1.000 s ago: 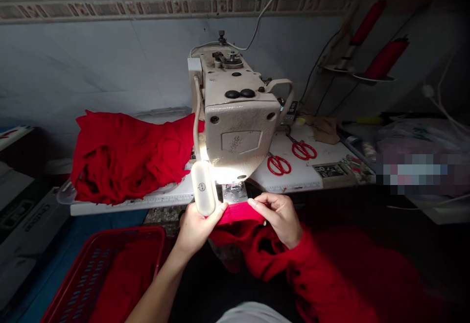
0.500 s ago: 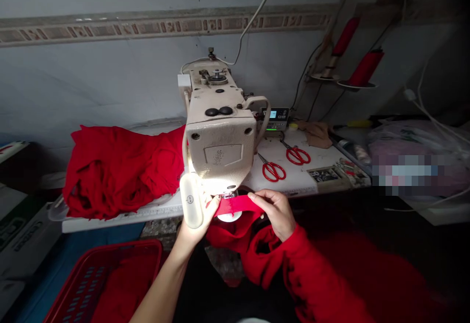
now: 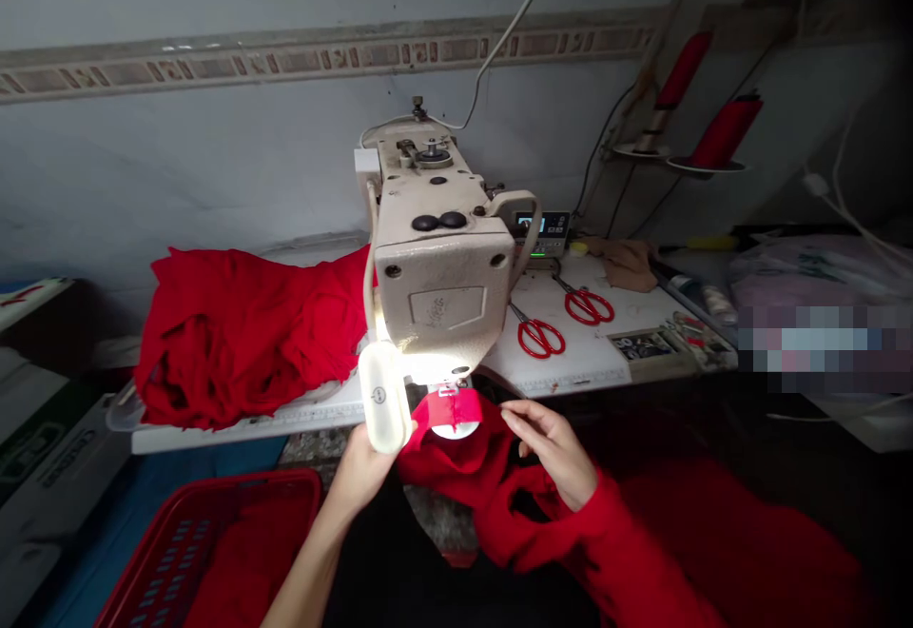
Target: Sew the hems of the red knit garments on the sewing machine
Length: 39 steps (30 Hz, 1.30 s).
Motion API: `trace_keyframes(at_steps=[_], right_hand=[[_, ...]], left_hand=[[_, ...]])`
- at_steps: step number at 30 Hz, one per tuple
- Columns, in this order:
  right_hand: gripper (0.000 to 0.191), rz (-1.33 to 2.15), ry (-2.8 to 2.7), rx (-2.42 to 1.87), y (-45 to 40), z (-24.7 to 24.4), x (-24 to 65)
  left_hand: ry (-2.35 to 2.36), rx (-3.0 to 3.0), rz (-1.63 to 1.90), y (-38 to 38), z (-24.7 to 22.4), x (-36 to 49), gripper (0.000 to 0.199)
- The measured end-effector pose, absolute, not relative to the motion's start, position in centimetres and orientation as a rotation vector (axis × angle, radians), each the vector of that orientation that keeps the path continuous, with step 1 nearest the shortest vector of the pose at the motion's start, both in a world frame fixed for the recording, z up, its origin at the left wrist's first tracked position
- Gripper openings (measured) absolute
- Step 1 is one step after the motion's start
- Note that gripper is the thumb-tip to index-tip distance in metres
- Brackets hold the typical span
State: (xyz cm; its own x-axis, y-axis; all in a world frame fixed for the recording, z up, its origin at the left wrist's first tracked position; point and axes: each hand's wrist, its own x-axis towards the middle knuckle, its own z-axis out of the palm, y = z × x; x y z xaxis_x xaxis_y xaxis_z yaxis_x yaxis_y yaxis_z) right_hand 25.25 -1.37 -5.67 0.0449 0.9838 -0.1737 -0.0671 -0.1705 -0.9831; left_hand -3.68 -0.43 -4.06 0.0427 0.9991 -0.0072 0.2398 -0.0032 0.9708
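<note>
left hand [image 3: 363,464] appears to be feeding the red knit band [image 3: 451,411] under the presser foot [image 3: 448,388], fingers hidden; right hand [image 3: 553,450] is hovering, fingers apart; lowering the foot seems next

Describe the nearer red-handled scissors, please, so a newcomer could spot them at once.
Right of the cream sewing machine, the white table top holds two pairs of red-handled scissors. The nearer pair lies closest to the front edge, the other pair sitting farther back.

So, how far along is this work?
Possibly finished: red cloth lying in the red basket. In hand: a red band at the sewing machine, the left hand at it, the right hand open beside it. Remaining, perhaps: the red cloth heaped on the table; the pictures cannot confirm.
</note>
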Motion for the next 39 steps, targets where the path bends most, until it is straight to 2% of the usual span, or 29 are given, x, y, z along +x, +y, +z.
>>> trace_keyframes(at_steps=[4, 8, 11, 15, 18, 21, 24, 27, 29, 33, 39], right_hand=[[0.038, 1.394, -0.981, -1.258, -3.3, -5.6, 23.9], [0.037, 1.534, -1.131, -1.198, -4.5, -4.9, 21.5], [0.032, 1.502, -1.281, -1.198, -4.9, -3.9, 20.1], [0.040, 1.392, -1.428, -1.221, -5.4, -1.8, 19.4], [0.034, 1.365, -1.415, -1.189, -6.1, -0.5, 19.2], [0.047, 1.547, -1.423, -1.199, -6.6, 0.0, 19.1], [0.045, 1.725, -1.653, -1.193, -6.8, -0.4, 19.3], [0.044, 1.688, -1.904, -1.151, -6.6, -0.9, 19.9], [0.037, 1.703, -1.955, -1.116, -6.3, -1.1, 20.6], [0.031, 1.713, -1.842, -1.191, -5.6, -1.3, 22.1], [0.038, 1.643, -1.465, -1.267, -4.6, -2.1, 22.6]], left_hand=[[1.381, 1.262, 1.027, -0.7, -4.2, -5.8, 0.025], [1.375, 1.230, 1.182, -0.5, -3.3, -5.5, 0.029], [1.367, 1.257, 1.218, -1.0, -3.0, -4.0, 0.032], [1.235, 1.276, 0.997, -3.0, -3.1, -2.4, 0.032], [0.962, 1.407, 0.766, -4.3, -2.7, -2.3, 0.027], [0.844, 1.466, 0.791, -4.9, -2.1, -2.7, 0.023], [0.933, 1.500, 0.872, -5.0, -1.3, -2.4, 0.016], [0.892, 1.650, 0.689, -5.1, -0.5, -1.5, 0.027], [0.820, 1.716, 0.536, -5.2, -0.2, -1.0, 0.024], [0.870, 1.696, 0.462, -4.9, -0.4, -1.3, 0.028], [1.087, 1.408, 0.704, -4.9, -1.9, -1.8, 0.026]])
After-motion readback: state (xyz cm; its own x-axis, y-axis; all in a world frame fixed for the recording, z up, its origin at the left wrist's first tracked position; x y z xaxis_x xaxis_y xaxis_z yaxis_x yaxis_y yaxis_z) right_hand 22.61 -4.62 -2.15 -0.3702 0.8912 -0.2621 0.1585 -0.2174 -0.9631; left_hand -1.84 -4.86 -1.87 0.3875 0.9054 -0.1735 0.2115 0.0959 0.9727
